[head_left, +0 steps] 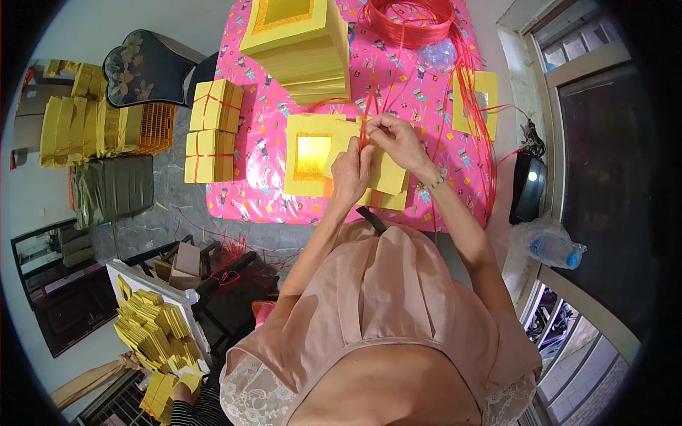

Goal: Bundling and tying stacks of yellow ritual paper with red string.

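Observation:
Both of my hands meet over loose yellow paper point(297, 128) with a gold square, lying on the table's near half. My left hand point(349, 172) is closed around a red plastic ribbon point(368, 112), which rises between my fingers. My right hand point(401, 148) pinches the same ribbon just to the right, its fingertips close to my left thumb. Part of the ribbon and the paper beneath is hidden by my hands. Just beyond stands a tall stack of yellow paper point(312, 64), with a gold panel on its top sheet.
Ribbon-tied yellow bundles point(213, 156) sit on the left edge of the pink patterned tablecloth point(263, 202). A coil of red ribbon point(410, 27) lies at the far right, its strands trailing down the table. At lower left, another person's hand point(190, 383) is at yellow paper piles point(153, 326).

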